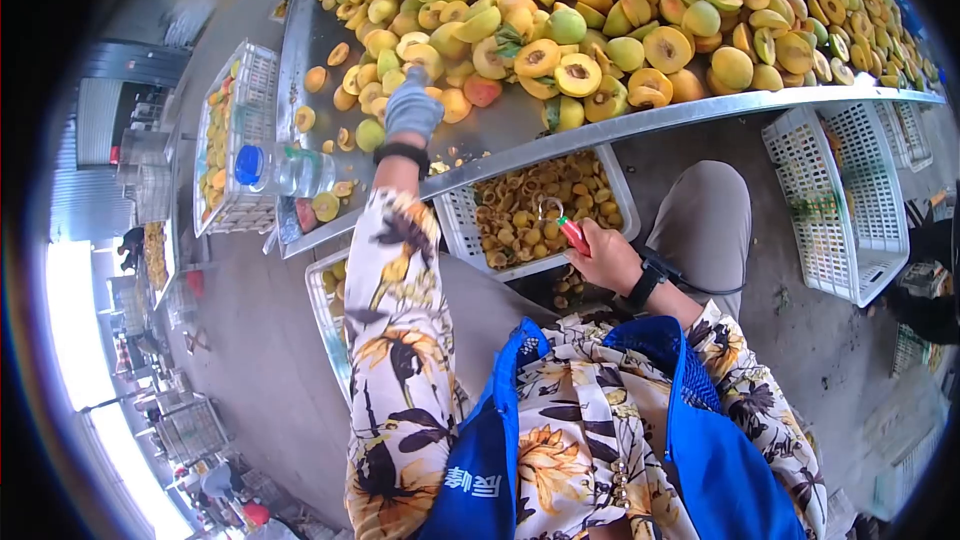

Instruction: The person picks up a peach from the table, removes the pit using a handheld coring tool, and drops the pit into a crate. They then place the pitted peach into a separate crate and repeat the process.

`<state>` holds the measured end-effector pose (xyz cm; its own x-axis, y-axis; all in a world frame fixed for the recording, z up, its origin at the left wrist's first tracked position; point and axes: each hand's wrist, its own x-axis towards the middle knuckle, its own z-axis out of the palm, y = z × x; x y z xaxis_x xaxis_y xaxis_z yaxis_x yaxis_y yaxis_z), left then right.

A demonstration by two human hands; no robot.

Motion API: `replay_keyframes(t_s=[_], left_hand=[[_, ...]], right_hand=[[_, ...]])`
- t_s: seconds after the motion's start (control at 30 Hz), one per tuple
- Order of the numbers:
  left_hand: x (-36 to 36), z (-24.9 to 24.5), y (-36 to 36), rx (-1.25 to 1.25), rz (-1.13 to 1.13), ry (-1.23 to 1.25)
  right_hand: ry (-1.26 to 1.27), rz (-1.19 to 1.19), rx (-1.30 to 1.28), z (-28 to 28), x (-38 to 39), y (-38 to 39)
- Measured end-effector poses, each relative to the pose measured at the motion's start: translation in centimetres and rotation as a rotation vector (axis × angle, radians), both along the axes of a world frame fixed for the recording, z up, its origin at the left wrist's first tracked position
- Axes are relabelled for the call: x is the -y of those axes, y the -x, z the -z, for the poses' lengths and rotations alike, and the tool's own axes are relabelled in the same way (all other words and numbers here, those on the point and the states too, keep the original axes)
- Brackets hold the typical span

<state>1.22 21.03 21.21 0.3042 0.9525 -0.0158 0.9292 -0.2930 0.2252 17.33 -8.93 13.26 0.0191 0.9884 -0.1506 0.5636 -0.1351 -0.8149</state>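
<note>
My left hand [412,112], in a grey glove, reaches over the metal table [335,110] at the near edge of the fruit pile. Its fingers stretch forward against a halved yellow peach [422,58]; the fingertips are partly hidden. Bare and closed, my right hand [610,258] is above my lap. It grips the red handle of a pitting tool [573,234] with a curved metal loop at its end. Beneath that loop, a white crate [625,202] holds peach pieces and scraps [520,205]. Many halved and whole peaches [578,75] are heaped on the table.
A clear bottle with a blue cap [290,170] lies at the table's left end. Beside it stands a white crate of fruit [262,80]. White crates [835,205] stand on the floor at right. Another crate [325,315] is by my left leg. The table's metal rim [700,112] runs before me.
</note>
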Motion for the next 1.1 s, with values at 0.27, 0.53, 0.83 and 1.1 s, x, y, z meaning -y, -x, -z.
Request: replay_keyframes(t_s=[0.27, 0.53, 0.83, 1.1], left_hand=[[14.9, 1.2, 3.8, 1.74, -0.315, 0.832], [21.2, 3.8, 0.3, 1.749, -0.459, 0.626], [23.3, 0.8, -1.6, 1.736, -0.299, 0.562], [23.1, 2.3, 1.3, 1.601, -0.271, 0.87]], right_hand=[[-0.124, -0.015, -0.204, -5.8, -2.8, 2.9], [-0.156, -0.067, -0.193, -4.9, -0.9, 4.8], [-0.169, 0.047, -0.194, -5.0, 0.7, 4.9], [0.049, -0.202, -0.256, -5.3, 1.5, 4.5]])
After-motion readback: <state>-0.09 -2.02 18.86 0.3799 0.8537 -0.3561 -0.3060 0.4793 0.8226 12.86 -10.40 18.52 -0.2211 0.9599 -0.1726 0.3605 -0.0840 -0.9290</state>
